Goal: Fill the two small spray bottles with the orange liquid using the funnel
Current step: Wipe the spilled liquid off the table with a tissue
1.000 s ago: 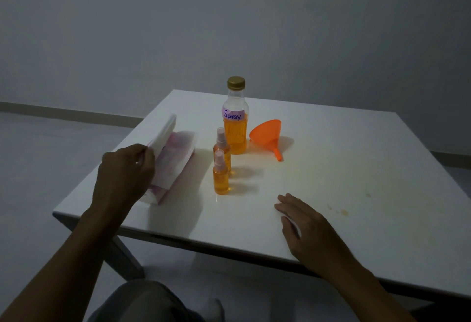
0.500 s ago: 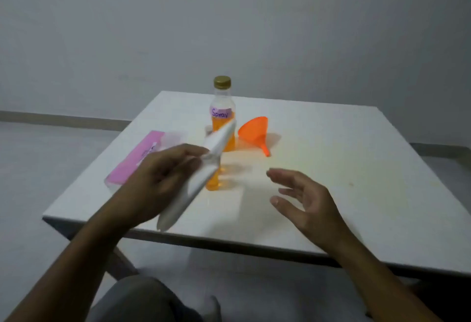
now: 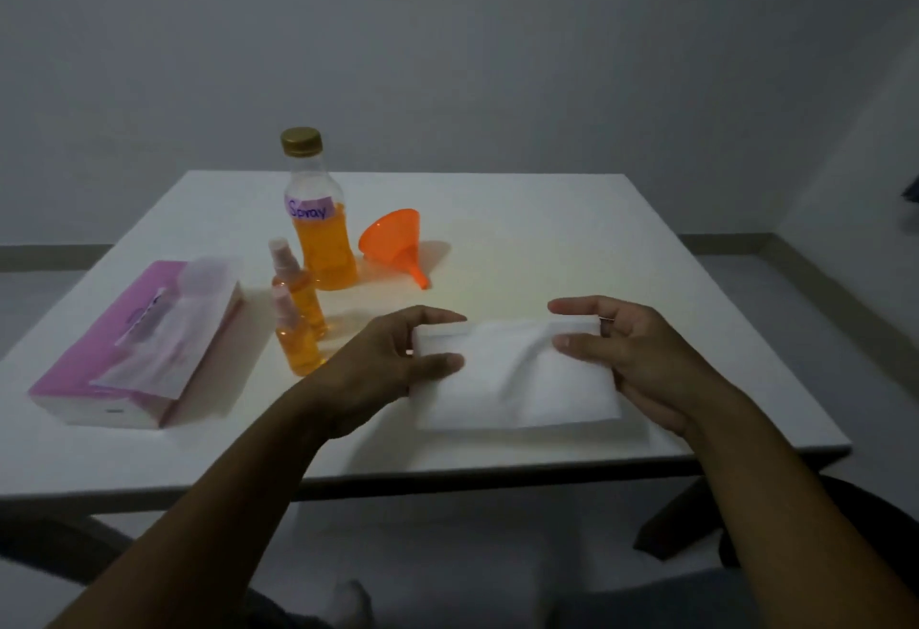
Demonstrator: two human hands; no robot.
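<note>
**Both hands hold a tissue over the near edge; bottles and funnel stand untouched**

The white tissue (image 3: 512, 380) hides the lower fingers of both hands, and it is unclear whether its bottom edge rests on the table (image 3: 547, 230) or hangs just above it. The table's near-left corner is cut off by the frame. The print on the pink tissue pack (image 3: 134, 345) is too blurred to read. The near small spray bottle (image 3: 297, 345) covers the foot of the far small spray bottle (image 3: 297, 290).

The left hand (image 3: 383, 360) pinches the tissue's left edge between thumb and forefinger. The right hand (image 3: 646, 360) pinches its upper right corner the same way, so the sheet is spread between them by the near edge, right of the middle. The pack lies flat along the left edge, a thin sheet sticking up from its slot.

Both spray bottles stand upright left of centre, capped with pale pump heads and holding orange liquid. Just behind them stands the large bottle (image 3: 321, 230), clear plastic with a gold screw cap and a purple label reading "Spray", about half full of orange liquid. The orange funnel (image 3: 395, 240), glossy plastic, lies on its side just right of it, with its spout pointing toward the near edge.
</note>
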